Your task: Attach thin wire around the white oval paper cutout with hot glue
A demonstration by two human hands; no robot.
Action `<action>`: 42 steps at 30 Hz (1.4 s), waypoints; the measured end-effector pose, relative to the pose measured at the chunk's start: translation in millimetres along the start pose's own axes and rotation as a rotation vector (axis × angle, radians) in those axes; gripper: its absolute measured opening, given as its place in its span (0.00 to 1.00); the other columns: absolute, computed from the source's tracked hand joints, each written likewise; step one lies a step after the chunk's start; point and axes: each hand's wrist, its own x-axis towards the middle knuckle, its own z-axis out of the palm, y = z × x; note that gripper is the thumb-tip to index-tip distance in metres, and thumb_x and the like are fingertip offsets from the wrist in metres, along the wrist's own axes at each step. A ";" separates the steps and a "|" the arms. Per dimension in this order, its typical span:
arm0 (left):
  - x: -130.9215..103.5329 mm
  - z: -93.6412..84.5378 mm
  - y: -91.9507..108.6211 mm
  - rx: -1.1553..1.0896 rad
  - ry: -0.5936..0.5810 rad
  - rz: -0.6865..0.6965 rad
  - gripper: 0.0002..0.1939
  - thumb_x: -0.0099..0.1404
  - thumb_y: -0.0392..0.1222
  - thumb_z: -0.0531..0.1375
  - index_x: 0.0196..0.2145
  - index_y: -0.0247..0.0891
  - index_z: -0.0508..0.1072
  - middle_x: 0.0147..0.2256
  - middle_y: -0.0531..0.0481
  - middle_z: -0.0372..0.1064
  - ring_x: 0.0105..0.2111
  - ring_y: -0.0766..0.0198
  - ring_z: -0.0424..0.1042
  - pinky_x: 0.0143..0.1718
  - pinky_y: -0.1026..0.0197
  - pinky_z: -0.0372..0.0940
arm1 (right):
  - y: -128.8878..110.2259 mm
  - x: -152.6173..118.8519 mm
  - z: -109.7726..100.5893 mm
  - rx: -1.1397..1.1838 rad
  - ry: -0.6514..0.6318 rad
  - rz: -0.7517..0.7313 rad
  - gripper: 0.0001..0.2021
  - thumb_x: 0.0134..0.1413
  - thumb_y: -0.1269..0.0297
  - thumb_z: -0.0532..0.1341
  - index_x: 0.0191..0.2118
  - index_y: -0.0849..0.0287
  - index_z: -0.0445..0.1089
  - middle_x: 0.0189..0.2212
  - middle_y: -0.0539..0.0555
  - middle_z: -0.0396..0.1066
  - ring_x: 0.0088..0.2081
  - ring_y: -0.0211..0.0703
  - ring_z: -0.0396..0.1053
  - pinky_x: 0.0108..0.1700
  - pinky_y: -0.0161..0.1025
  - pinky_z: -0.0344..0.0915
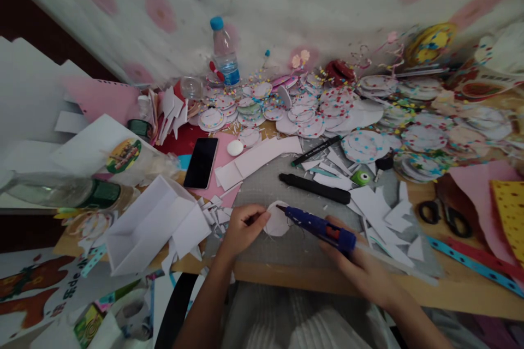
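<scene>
White paper disc (277,222) in the left hand (248,223), blue glue gun (317,224) in the right (358,263)

At the far left, a clear plastic bottle (67,190) with a green label lies on its side; whether it holds liquid, I cannot tell. Beside it is a clear bag (130,159) with an oval picture label, its contents unclear. Next comes an open white paper box (151,223), tilted, its inner walls showing, with paper scraps near its right side. Behind, a small transparent tub (191,88) is too blurred to show what is in it. A black phone (201,162) lies partly on pink paper (221,166). Further back, a blue-capped bottle (226,57) stands upright, its liquid level hard to tell.

At the near middle, the left hand is closed in a pinch on the disc's left edge, over a grey mat (257,188). The glue gun's nozzle is at the disc's upper part; contact is unclear. The right hand is wrapped around the gun's body, a translucent stick (403,266) extending behind. Past the gun lies a thick black marker (314,188). Stacked decorated discs (364,146) fill the back, and black-handled scissors (444,217) lie right of the mat, near a dotted blue strip (475,264)
</scene>
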 end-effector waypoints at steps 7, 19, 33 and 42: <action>-0.2 -0.1 0.4 0.003 0.003 -0.003 0.17 0.62 0.46 0.57 0.20 0.35 0.67 0.18 0.55 0.55 0.20 0.70 0.54 0.21 0.66 0.49 | -3.0 3.3 -0.2 -0.013 -0.028 -0.057 0.17 0.59 0.50 0.52 0.43 0.53 0.72 0.43 0.58 0.75 0.47 0.56 0.72 0.47 0.48 0.71; 0.6 0.1 -0.3 0.010 0.006 -0.001 0.15 0.62 0.45 0.57 0.21 0.35 0.67 0.18 0.55 0.55 0.20 0.70 0.54 0.21 0.66 0.49 | 0.3 1.1 -1.1 -0.038 0.018 0.017 0.21 0.55 0.47 0.54 0.46 0.55 0.72 0.48 0.59 0.73 0.50 0.60 0.70 0.51 0.53 0.69; -0.2 -0.5 -0.7 0.002 0.000 0.000 0.16 0.62 0.44 0.57 0.20 0.35 0.65 0.18 0.56 0.53 0.20 0.70 0.53 0.22 0.66 0.48 | -6.0 2.8 -7.7 -0.072 -0.009 -0.009 0.17 0.58 0.52 0.52 0.42 0.56 0.71 0.39 0.57 0.76 0.45 0.55 0.73 0.43 0.44 0.71; 0.9 -1.7 -3.0 -0.016 0.016 -0.001 0.16 0.62 0.46 0.57 0.20 0.36 0.65 0.18 0.56 0.53 0.21 0.70 0.54 0.22 0.66 0.49 | 0.4 -4.5 -5.8 -0.004 -0.037 0.185 0.24 0.55 0.45 0.54 0.46 0.59 0.73 0.41 0.57 0.76 0.46 0.57 0.71 0.44 0.43 0.70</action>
